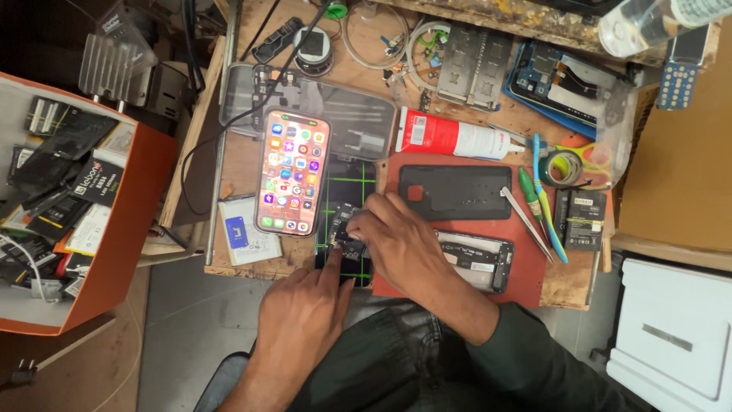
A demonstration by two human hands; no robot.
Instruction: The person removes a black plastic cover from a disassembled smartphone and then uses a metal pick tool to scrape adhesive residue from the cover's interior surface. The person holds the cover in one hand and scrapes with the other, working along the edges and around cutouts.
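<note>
Board point(345, 226) between both hands' fingertips point(335, 255).

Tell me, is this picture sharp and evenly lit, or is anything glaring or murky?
Head view: the lit phone screen glows brightest; the hands and red mat look sharp and evenly lit; the top left corner sinks into dark shadow.
</note>
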